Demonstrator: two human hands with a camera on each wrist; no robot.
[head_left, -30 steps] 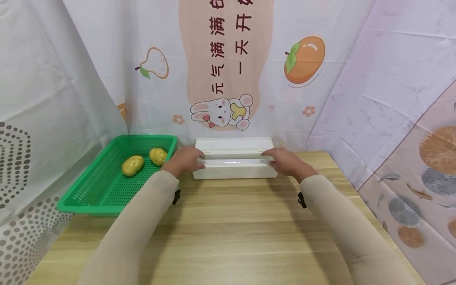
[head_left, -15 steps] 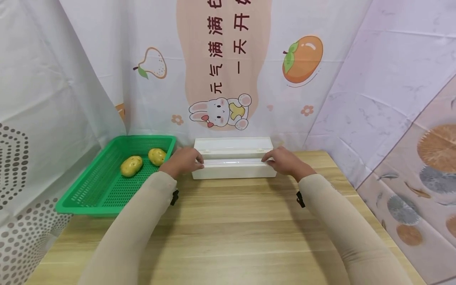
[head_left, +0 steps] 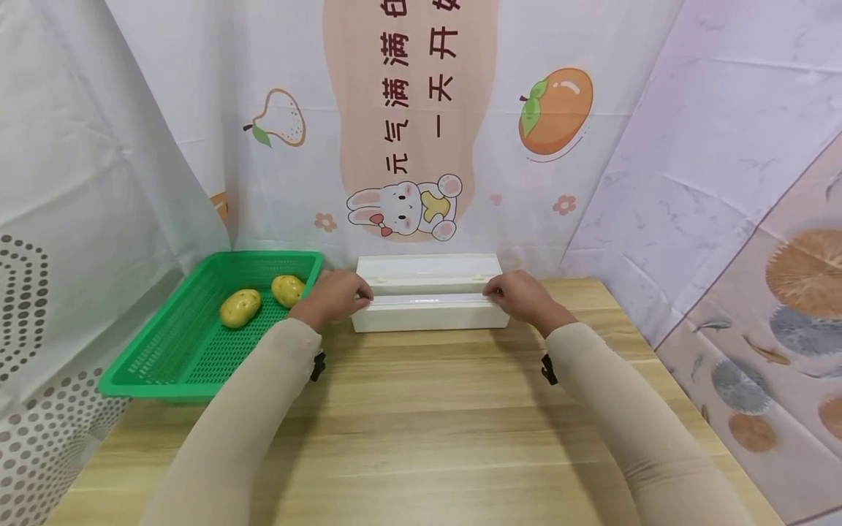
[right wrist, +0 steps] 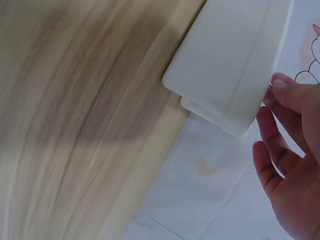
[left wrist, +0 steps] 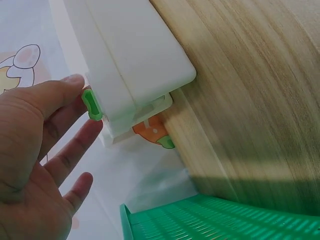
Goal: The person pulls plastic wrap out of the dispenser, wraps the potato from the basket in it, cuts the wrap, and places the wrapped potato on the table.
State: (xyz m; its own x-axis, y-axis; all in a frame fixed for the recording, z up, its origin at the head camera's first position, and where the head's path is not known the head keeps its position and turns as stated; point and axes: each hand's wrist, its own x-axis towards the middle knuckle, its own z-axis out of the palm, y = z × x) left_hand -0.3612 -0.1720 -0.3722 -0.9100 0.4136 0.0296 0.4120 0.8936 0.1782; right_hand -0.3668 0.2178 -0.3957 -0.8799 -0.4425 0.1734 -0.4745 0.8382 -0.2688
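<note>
Against the back wall lies a long white cling film box (head_left: 430,318), its hinged lid (head_left: 427,264) raised at the rear. A glossy clear film (head_left: 427,299) runs along the box's top opening. My left hand (head_left: 337,294) pinches at the left end of this opening, thumb and index finger together. In the left wrist view a small green piece (left wrist: 92,105) sits at the box edge beside those fingertips. My right hand (head_left: 522,296) pinches in the same way at the right end. In the right wrist view its thumb and forefinger meet at the box's edge; the film itself hardly shows there.
A green plastic basket (head_left: 158,391) stands at the left of the wooden table (head_left: 421,424), holding two yellow potatoes, one potato (head_left: 240,308) nearer and another potato (head_left: 287,291) farther back. A printed curtain (head_left: 283,197) hangs directly behind the box.
Both hands' thumbs and index fingers have closed from apart into a pinch at the opening's two ends. The box and basket stay where they were; the view has shifted slightly.
</note>
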